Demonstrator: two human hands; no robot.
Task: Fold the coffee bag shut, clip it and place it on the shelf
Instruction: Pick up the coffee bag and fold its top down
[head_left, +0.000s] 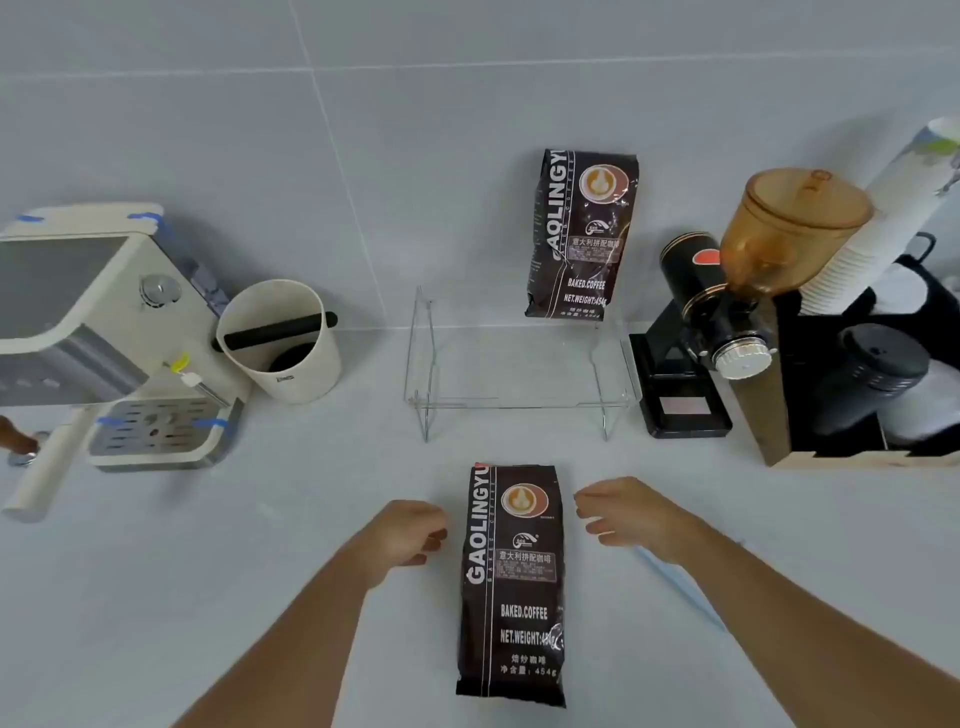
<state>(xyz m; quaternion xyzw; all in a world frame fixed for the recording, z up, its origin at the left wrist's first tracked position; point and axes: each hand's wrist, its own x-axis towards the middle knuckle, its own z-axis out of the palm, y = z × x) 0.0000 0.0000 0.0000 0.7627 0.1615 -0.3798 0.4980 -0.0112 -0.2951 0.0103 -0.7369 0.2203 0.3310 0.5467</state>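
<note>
A dark brown coffee bag (511, 582) stands upright on the white counter in front of me, its top unfolded. My left hand (402, 532) hovers just left of the bag's upper part, fingers curled and apart, holding nothing. My right hand (631, 514) hovers just right of the top, fingers spread and empty. Neither hand touches the bag. A long pale blue clip (680, 590) lies on the counter partly under my right forearm. Behind the bag stands a clear acrylic shelf (519, 400), with a second identical coffee bag (579, 234) upright on its back right.
An espresso machine (104, 332) and a white knock box (280, 343) stand at the left. A black coffee grinder (727, 312) with an amber hopper and a wooden organiser (852, 415) with paper cups and lids stand at the right. A tiled wall rises behind.
</note>
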